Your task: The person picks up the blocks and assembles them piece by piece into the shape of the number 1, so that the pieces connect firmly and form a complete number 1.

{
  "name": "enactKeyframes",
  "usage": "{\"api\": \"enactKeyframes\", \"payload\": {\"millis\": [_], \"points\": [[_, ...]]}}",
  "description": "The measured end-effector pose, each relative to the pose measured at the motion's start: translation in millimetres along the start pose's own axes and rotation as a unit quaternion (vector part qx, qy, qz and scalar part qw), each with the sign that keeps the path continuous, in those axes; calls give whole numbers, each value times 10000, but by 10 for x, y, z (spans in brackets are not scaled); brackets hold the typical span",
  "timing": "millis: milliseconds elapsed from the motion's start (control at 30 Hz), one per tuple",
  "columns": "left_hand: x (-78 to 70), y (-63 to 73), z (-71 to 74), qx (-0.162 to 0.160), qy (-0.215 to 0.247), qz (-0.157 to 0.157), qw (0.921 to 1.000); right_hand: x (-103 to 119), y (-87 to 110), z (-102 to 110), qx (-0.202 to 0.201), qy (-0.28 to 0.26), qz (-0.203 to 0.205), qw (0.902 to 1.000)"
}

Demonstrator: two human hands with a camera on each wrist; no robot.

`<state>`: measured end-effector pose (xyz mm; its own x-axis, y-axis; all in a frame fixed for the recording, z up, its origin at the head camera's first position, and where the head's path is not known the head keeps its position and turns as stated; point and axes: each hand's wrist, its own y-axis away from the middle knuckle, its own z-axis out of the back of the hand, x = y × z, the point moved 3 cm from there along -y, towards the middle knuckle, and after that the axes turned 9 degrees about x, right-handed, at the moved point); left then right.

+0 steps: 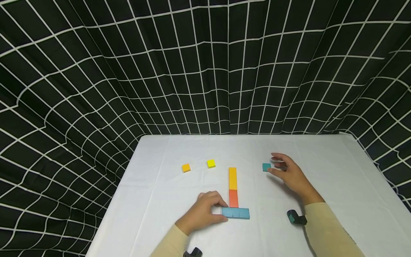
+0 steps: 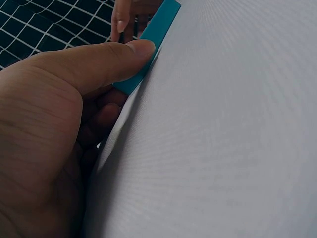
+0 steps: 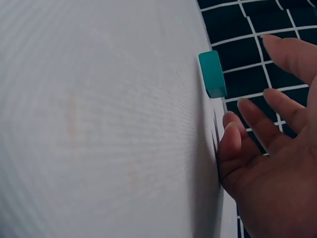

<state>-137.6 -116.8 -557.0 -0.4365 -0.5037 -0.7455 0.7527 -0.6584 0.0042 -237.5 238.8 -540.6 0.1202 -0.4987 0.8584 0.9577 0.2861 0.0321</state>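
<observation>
My left hand [image 1: 205,210] pinches the left end of a long blue block [image 1: 237,213] lying on the white table, thumb at the near side and fingers at the far side. In the left wrist view the thumb presses along the edge of this long block [image 2: 161,25]. A red block [image 1: 233,198] meets its far side, and a yellow-orange bar [image 1: 232,178] continues in line beyond the red one. Over at the right, my right hand [image 1: 290,175] is spread beside a small teal block [image 1: 266,167]. The right wrist view has its fingers loosely bent, apart from the teal block [image 3: 212,74].
A small orange block [image 1: 186,168] and a small bright yellow block [image 1: 211,164] lie toward the back left of the white table [image 1: 154,200]. Black cloth with a white grid [image 1: 205,71] surrounds the table's back and sides. A dark camera mount [image 1: 296,217] sits at the right wrist.
</observation>
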Motion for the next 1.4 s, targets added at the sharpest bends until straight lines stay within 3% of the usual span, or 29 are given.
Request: {"api": "enactKeyframes", "payload": {"millis": [467,867,1400], "points": [[4,5,-10,-37,-7,-72,10000,1,-41,-38,147,233,14,9996],[2,0,-5,-23,1,-52,10000,-14,-82,-90,207,789,-116,9966],[14,3,-9,-25,13,-36,10000,-3,-98,-118,110,1053,-207,9942]]}}
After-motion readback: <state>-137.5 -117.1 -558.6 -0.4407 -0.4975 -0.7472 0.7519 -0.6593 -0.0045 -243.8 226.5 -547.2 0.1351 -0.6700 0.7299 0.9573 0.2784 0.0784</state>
